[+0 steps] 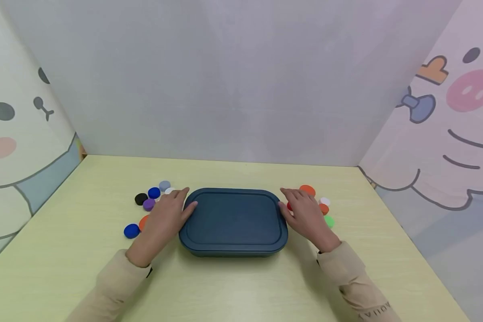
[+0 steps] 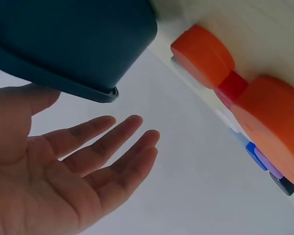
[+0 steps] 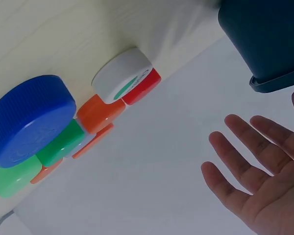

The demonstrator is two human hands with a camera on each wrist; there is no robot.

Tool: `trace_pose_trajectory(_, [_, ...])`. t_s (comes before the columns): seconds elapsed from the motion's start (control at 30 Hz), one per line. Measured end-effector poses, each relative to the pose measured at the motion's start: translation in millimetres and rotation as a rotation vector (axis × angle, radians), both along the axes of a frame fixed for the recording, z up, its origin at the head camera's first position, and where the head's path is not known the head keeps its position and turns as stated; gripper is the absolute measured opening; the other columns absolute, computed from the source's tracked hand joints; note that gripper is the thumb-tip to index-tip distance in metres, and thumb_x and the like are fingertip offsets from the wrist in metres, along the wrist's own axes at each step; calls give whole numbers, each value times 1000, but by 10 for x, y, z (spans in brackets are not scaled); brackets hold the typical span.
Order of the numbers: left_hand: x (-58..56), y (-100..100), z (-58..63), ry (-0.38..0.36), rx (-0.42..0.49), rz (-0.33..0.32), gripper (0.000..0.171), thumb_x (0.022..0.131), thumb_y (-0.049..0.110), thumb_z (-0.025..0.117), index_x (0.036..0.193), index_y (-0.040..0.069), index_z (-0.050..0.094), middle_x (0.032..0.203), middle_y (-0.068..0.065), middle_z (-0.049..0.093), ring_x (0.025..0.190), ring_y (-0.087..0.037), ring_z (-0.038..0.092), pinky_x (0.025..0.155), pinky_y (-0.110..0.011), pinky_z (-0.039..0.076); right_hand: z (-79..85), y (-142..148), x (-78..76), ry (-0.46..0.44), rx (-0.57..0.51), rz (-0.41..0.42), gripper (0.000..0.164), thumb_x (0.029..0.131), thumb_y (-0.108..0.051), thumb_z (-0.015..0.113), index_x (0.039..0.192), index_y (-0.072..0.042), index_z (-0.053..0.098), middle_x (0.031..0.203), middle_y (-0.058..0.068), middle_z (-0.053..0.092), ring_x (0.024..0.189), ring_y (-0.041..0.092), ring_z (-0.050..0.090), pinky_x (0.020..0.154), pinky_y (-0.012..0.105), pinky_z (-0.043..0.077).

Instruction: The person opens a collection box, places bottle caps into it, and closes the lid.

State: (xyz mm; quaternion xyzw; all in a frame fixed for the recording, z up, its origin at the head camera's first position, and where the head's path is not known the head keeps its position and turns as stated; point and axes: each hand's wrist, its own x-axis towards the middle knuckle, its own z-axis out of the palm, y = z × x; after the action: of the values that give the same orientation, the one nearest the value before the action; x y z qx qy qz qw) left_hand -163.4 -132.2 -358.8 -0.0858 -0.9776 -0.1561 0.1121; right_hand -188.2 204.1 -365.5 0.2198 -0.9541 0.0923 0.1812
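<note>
A dark teal lidded box (image 1: 233,219), rectangular with rounded corners, sits on the table between both hands. My left hand (image 1: 165,219) is at its left side, thumb at the lid's rim. In the left wrist view, the thumb of that hand (image 2: 63,181) meets the rim from one side while the other fingers extend loosely, off the box. On the right side, my right hand (image 1: 306,214) has its thumb at or very near the lid's edge; exact contact cannot be told. The right wrist view shows this hand (image 3: 274,181) with fingers spread, holding nothing.
Bottle caps lie left of the box, including a black cap (image 1: 141,199), a purple cap (image 1: 149,205) and a blue cap (image 1: 131,231). On the right are more, including an orange cap (image 1: 307,190) and a green cap (image 1: 329,221). A pale wall (image 1: 233,89) stands behind.
</note>
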Motion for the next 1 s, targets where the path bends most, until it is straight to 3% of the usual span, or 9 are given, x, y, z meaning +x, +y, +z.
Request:
trace_pose_trajectory(0.3, [9, 62, -11, 10, -58, 19, 48, 88, 31, 58, 120, -5, 54, 108, -23, 61, 93, -39, 57, 78, -47, 51, -9, -63, -40, 51, 36, 21, 38, 88, -29, 57, 119, -7, 58, 108, 9, 66, 96, 26, 61, 69, 40, 52])
trace_pose_trajectory(0.53, [8, 84, -5, 49, -76, 33, 39, 86, 28, 61, 107, -5, 61, 95, -21, 62, 77, -34, 56, 68, -42, 52, -14, -125, -55, 49, 28, 41, 35, 86, -26, 60, 113, -4, 61, 103, 12, 67, 89, 26, 63, 71, 38, 53])
trace_pose_trajectory(0.77, [17, 108, 10, 16, -51, 50, 35, 87, 25, 60, 105, -5, 60, 93, -20, 60, 76, -31, 56, 65, -40, 53, -28, -185, -71, 8, 54, 17, 35, 86, -26, 60, 110, -1, 63, 97, 11, 65, 81, 21, 62, 67, 33, 54])
trace_pose_trajectory(1.0, [8, 128, 23, -27, 14, 53, 30, 88, 21, 59, 100, -6, 60, 85, -18, 58, 68, -24, 54, 62, -36, 52, -6, -232, -58, -48, -15, 21, 31, 86, -18, 58, 110, 2, 61, 94, 12, 61, 73, 18, 59, 63, 29, 53])
